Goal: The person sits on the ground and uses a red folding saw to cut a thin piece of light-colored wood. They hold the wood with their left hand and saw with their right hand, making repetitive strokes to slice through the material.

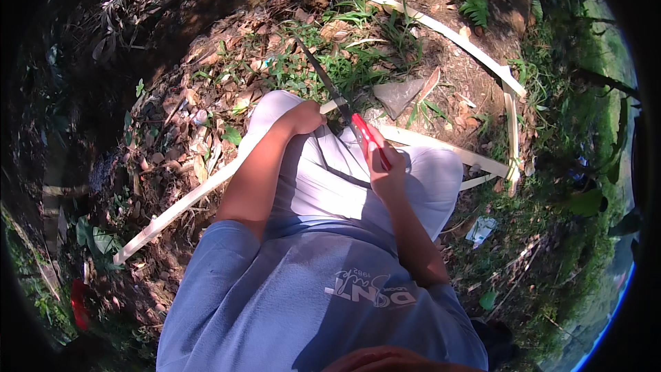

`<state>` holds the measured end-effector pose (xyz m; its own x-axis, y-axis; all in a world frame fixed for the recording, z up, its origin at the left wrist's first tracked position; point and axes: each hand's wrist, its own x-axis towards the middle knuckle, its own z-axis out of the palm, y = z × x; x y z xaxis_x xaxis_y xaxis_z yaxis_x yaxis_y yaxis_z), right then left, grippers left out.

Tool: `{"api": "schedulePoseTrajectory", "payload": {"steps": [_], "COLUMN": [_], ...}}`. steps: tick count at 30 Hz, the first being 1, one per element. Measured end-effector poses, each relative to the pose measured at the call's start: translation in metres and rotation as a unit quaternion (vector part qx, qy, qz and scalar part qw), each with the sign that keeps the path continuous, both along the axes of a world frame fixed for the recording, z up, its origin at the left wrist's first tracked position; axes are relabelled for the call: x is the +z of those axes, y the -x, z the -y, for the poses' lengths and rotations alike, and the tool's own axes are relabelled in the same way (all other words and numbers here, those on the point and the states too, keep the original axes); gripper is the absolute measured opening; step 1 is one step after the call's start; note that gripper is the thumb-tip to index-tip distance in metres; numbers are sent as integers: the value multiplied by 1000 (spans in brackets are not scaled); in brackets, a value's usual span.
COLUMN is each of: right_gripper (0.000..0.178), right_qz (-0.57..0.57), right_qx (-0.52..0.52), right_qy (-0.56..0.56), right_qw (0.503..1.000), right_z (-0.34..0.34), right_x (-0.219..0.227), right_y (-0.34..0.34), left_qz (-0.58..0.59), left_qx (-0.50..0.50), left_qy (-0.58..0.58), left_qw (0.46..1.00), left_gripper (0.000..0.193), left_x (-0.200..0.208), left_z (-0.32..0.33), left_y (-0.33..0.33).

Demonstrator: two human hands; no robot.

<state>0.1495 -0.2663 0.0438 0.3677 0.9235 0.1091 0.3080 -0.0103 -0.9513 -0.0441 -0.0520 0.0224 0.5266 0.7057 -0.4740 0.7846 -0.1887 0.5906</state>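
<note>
My right hand [383,165] is wrapped around the red handle [368,139] of a long knife. The dark, narrow blade [317,65] slants up and to the left; whether its edge has teeth cannot be made out. My left hand [308,118] is closed around a pale wooden strip [182,204] over my left knee. A short end of the strip [333,105] sticks out past my fist, by the base of the blade. The rest passes under my left forearm and runs down to the lower left. I cannot tell whether blade and strip touch.
More pale strips [447,34] lie at the right, some meeting at a corner [513,172]. A flat grey stone [399,96] rests beyond my right knee. Around are dry leaves, grass, a fern [472,1], a crumpled wrapper [480,231] and a red object [79,303] far left.
</note>
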Motion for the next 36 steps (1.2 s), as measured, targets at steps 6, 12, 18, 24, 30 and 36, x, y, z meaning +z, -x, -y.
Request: {"api": "schedulePoseTrajectory", "payload": {"steps": [6,12,18,24,30,36], "right_gripper": [39,39,40,38,37,33], "right_qz": [54,-1,14,37,6,51], "right_qx": [39,7,34,27,49,23], "right_qy": [66,96,60,52,91,71], "right_qw": [996,995,998,998,995,996], "right_z": [105,166,147,101,84,75], "right_x": [81,118,117,122,126,147], "right_y": [-22,-38,-22,-21,-49,-50], "left_qz": [124,126,154,177,184,156], "left_qx": [39,12,44,98,122,126], "left_qy": [234,475,536,520,510,445], "left_qw": [963,871,829,830,832,873], "left_gripper": [30,42,39,40,42,34], "left_x": [3,-6,-13,-9,-5,-8], "left_z": [-7,-35,-46,-45,-41,-39], "left_y": [2,6,14,23,26,14]}}
